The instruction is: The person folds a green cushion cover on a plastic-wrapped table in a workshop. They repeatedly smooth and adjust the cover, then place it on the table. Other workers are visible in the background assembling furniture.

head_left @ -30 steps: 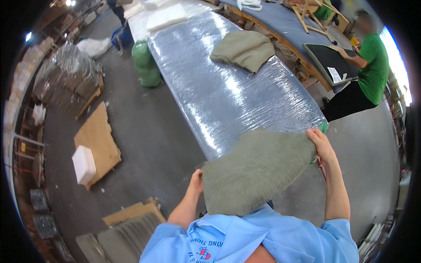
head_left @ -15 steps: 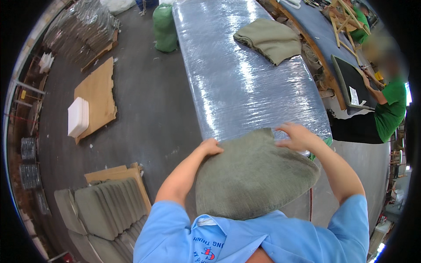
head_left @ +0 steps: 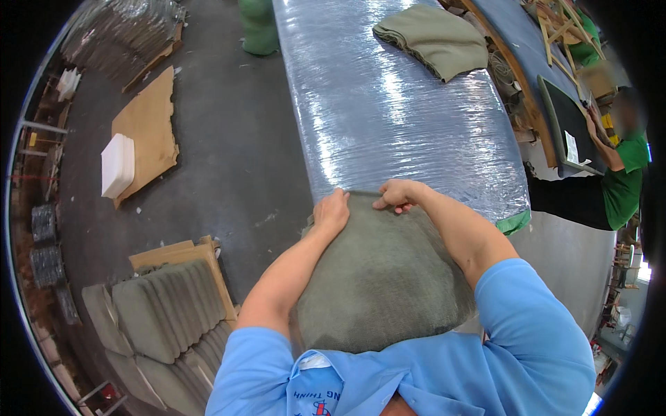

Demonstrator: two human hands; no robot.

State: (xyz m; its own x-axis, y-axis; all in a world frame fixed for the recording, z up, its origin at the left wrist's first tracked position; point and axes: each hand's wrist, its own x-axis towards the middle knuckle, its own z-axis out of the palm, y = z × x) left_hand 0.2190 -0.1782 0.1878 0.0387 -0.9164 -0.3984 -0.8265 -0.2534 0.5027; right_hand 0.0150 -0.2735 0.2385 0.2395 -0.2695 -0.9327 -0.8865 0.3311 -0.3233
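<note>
A grey-green fabric cushion cover (head_left: 385, 277) is pressed against my chest, its far edge resting at the near end of a long table wrapped in shiny plastic film (head_left: 388, 118). My left hand (head_left: 331, 211) grips the cover's upper left corner. My right hand (head_left: 397, 194) pinches the top edge just beside it. A second folded grey-green cover (head_left: 433, 38) lies farther along the wrapped table.
A person in a green shirt (head_left: 621, 180) works at a bench on the right. A row of grey-green cushions (head_left: 163, 308) stands on the floor at my left with cardboard (head_left: 146, 132), a white foam block (head_left: 118, 164) and a green sack (head_left: 260, 28) beyond.
The cover was held spread out between my hands over the table end. It has been drawn in against my body and both hands have come together at its top edge.
</note>
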